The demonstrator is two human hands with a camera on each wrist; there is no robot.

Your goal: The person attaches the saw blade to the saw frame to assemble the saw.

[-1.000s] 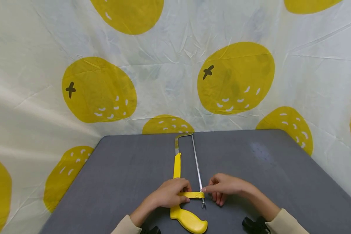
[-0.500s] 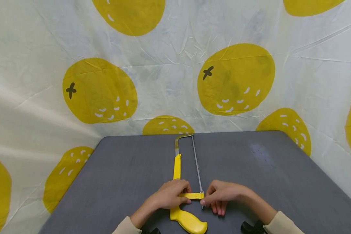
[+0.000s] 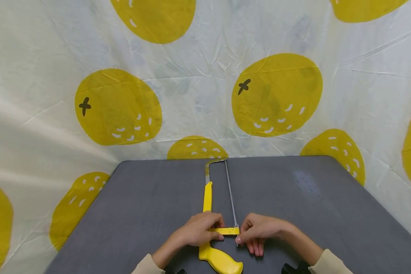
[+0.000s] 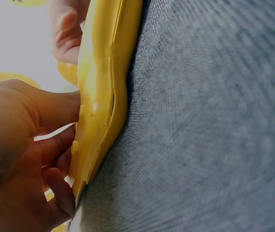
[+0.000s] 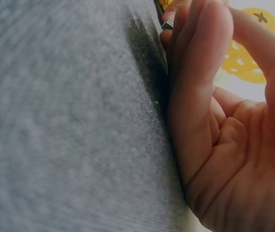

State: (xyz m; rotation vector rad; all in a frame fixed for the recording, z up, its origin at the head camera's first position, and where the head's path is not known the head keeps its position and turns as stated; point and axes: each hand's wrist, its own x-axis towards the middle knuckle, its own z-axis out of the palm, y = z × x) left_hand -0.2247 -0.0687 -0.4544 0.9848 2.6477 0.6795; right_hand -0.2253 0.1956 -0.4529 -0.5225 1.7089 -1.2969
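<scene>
Fingers (image 3: pixel 216 217) curled, the left hand (image 3: pixel 199 229) grips the yellow-and-silver metal hacksaw (image 3: pixel 207 197) by its crossbar (image 3: pixel 227 231), seemingly to steady it; the right hand (image 3: pixel 263 230) pinches its slim silver end screw (image 3: pixel 237 245), seemingly for fine control. The hacksaw lies between them, extending ahead over the grey cloth-covered table (image 3: pixel 281 190).

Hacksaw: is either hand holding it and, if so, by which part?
The left hand holds the hacksaw where its crossbar meets the frame; the right hand pinches the metal screw at the crossbar's other end.
</scene>
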